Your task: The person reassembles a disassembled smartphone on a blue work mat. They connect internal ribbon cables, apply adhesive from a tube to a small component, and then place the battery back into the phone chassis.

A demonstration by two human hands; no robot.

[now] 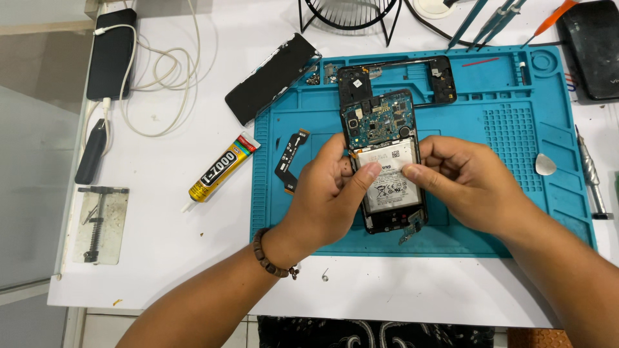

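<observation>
An opened smartphone lies on the blue repair mat, its blue circuit board and white battery exposed. My left hand grips the phone's left edge, thumb resting on the battery. My right hand holds the right edge, thumb tip pressing the battery near the left thumb. A beaded bracelet circles my left wrist.
A black frame and a flex cable lie on the mat. A black rear cover, a yellow glue tube, a charging phone, tweezers, a screwdriver and a white pick are around.
</observation>
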